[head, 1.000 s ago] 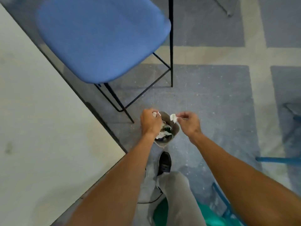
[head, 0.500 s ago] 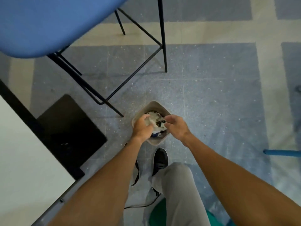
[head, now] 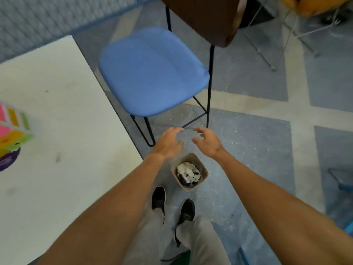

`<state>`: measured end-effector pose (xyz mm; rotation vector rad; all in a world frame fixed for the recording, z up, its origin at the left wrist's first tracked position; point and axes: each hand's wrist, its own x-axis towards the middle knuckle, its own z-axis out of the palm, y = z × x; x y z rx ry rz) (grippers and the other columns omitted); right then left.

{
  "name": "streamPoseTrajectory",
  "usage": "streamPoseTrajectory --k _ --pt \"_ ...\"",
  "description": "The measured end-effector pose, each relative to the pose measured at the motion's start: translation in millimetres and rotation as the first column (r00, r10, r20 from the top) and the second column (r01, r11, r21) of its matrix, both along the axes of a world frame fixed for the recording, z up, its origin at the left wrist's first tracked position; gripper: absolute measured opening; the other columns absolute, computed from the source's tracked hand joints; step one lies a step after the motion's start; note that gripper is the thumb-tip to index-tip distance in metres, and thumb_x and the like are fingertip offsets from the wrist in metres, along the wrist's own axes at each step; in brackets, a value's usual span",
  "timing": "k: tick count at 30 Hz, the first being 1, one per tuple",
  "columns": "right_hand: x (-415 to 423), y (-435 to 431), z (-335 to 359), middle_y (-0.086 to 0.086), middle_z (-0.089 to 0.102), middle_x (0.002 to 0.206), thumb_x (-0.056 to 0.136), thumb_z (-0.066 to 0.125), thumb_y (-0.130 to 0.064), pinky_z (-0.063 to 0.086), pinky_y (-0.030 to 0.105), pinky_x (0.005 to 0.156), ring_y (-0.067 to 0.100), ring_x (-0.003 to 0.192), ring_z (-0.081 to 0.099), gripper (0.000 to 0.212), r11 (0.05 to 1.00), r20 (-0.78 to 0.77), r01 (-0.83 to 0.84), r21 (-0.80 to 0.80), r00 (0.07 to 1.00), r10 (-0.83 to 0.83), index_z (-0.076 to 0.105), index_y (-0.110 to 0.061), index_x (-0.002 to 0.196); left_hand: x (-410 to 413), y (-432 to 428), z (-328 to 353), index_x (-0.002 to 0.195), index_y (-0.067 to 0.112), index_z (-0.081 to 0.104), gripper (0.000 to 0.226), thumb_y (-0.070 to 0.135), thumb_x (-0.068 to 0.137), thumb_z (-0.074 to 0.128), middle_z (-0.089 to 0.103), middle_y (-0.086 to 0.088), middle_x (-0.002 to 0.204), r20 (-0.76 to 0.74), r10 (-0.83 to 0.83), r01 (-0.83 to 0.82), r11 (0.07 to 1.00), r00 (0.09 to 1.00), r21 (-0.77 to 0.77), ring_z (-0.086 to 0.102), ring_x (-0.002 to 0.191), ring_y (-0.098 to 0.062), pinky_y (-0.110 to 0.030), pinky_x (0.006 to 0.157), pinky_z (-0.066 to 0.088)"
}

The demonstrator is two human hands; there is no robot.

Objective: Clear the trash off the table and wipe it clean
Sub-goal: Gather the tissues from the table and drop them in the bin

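Note:
A small beige trash bin (head: 204, 170) stands on the floor in front of my feet, filled with crumpled white paper trash (head: 188, 170). My left hand (head: 169, 142) hovers above and beyond the bin, fingers loosely spread, holding nothing. My right hand (head: 207, 140) is beside it, also empty with relaxed fingers. The white table (head: 63, 134) lies to my left, with a few dark smudges on its top. A colourful striped packet (head: 13, 134) sits at the table's left edge, partly cut off.
A blue-seated chair (head: 152, 73) on thin black legs stands just beyond my hands, next to the table corner. A brown chair back (head: 206, 18) and metal chair legs are farther back. My black shoes (head: 158, 197) stand near the bin.
Both hands have let go of the paper scraps and lifted out of the bin, now empty. My view has risen, showing the table top and the chair again.

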<state>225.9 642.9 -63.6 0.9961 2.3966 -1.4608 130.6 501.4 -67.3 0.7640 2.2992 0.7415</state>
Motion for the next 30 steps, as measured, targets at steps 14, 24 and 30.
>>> streamPoseTrajectory --k 14,24,30 --pt "-141.6 -153.8 127.4 0.005 0.057 0.132 0.095 0.06 -0.016 0.041 0.026 0.095 0.021 0.122 0.053 0.039 0.901 -0.217 -0.402 0.162 0.877 0.43 0.055 -0.012 0.133 -90.1 -207.8 131.7 0.14 0.024 0.048 0.044 0.024 0.097 0.056 0.048 0.001 0.142 -0.35 0.308 -0.291 0.951 0.884 0.103 0.043 0.131 -0.02 -0.031 0.109 0.033" --pt "-238.5 -353.0 144.4 0.004 0.06 0.127 0.093 0.058 -0.01 0.043 0.028 0.096 0.017 0.112 0.054 0.033 0.813 -0.278 -0.541 0.216 0.764 0.582 0.06 -0.016 0.125 -150.4 -414.5 148.5 0.135 0.018 0.052 0.041 0.016 0.095 0.059 0.051 -0.004 0.137 -0.402 0.542 -0.503 0.839 0.738 0.207 0.043 0.129 -0.023 -0.037 0.109 0.035" --pt "-305.5 -461.1 138.1 0.005 0.056 0.135 0.094 0.056 -0.015 0.041 0.046 0.106 0.025 0.125 0.051 0.038 0.819 -0.296 -0.51 0.262 0.766 0.571 0.055 -0.019 0.132 -216.4 -526.0 139.7 0.135 0.019 0.052 0.039 0.02 0.096 0.057 0.051 -0.002 0.137 -0.372 0.618 -0.562 0.786 0.693 0.257 0.043 0.129 -0.021 -0.038 0.108 0.037"
